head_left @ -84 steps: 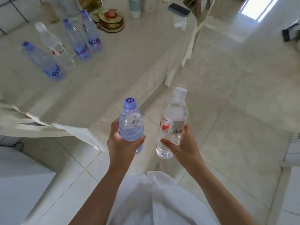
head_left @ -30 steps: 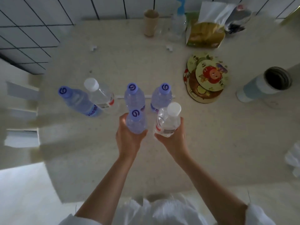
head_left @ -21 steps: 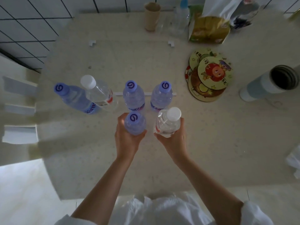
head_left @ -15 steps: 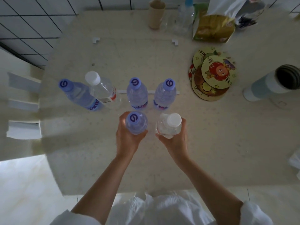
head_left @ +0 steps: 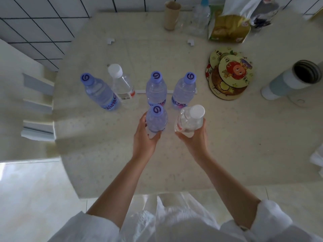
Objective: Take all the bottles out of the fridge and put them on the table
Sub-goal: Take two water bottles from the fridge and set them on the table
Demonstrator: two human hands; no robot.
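White tiled wall backs a pale speckled tabletop point(head_left: 236, 137), and four bottles already stand on it in a loose row: a blue-capped bottle point(head_left: 97, 91) at far left, a white-capped bottle point(head_left: 122, 86) touching its right side, then two more blue-capped ones point(head_left: 156, 88) point(head_left: 184, 89) toward the centre. My left hand point(head_left: 145, 137) is wrapped around the body of a fifth blue-capped bottle point(head_left: 156, 120), and my right hand point(head_left: 194, 137) is wrapped around a clear bottle with a white cap point(head_left: 189, 119); both grips are closed from the near side, thumbs and fingers around the lower body. I judge the step in hand to be setting these two down as a second row, just in front of the two central bottles. To do it well, I should keep each bottle upright, lower it until the base sits flat, and leave a gap to the row behind so that nothing gets knocked over. The clear bottle leans slightly toward the left, so I should straighten it before I let go. I cannot tell whether either base is already touching the tabletop, since my hands hide them. Release should be a plain opening of the fingers, followed by a straight pull back toward me. Coasters point(head_left: 229, 75) and an open flask point(head_left: 293, 79) lie well to the right, clear of the placing area.
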